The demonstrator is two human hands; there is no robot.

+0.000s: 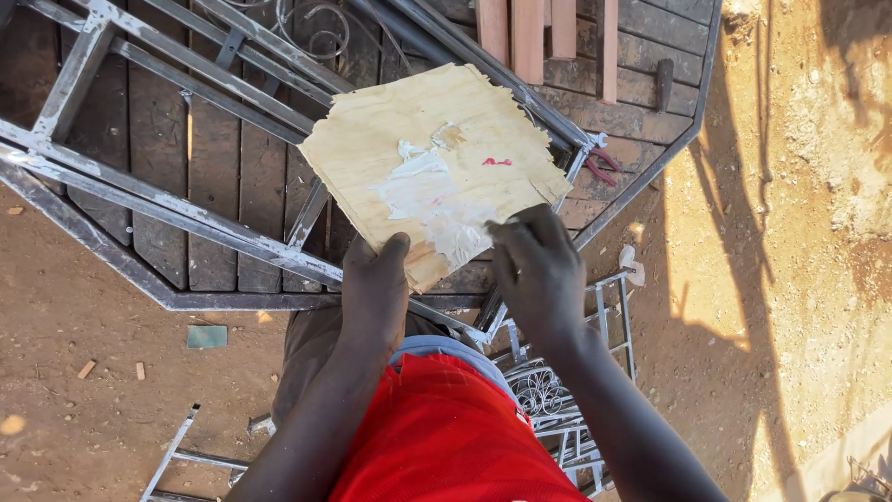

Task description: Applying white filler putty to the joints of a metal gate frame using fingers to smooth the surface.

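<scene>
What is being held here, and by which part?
The left hand grips a ragged tan plywood sheet smeared with white putty by its near corner. The right hand pinches something small at the sheet's near edge; what cannot be told.

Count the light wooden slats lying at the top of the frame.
4, side by side on the dark platform at the top edge: slats at and a thinner one. Their upper ends are cut off, so more may lie out of view.

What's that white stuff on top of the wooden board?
A smear of white paste and a small red mark sit on the thin board. The right hand hides the smear's lower edge. Under the board, a metal frame shows.
</scene>
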